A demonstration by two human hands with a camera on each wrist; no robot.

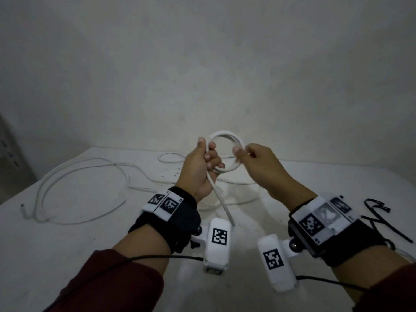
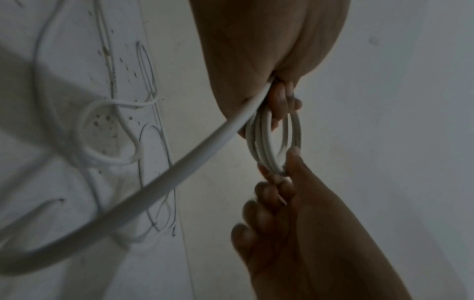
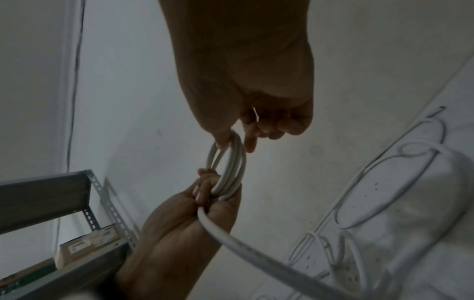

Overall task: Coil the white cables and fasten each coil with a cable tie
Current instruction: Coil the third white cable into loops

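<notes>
A white cable coil (image 1: 227, 137) of several loops is held up above the table between both hands. My left hand (image 1: 203, 163) grips its left side in a fist, and the cable's free end (image 1: 221, 201) sticks down out of the fist. My right hand (image 1: 249, 157) pinches the coil's right side between thumb and fingers. In the left wrist view the coil (image 2: 266, 142) hangs between the two hands. In the right wrist view the coil (image 3: 231, 168) runs from my right fingertips (image 3: 250, 142) to my left fist (image 3: 205, 194). Black cable ties (image 1: 380, 212) lie at the right.
Loose white cables (image 1: 74, 176) sprawl over the left and middle of the white table (image 1: 90, 244). A bare wall rises behind the table. A grey metal shelf (image 3: 51, 194) holding a box stands off to the left.
</notes>
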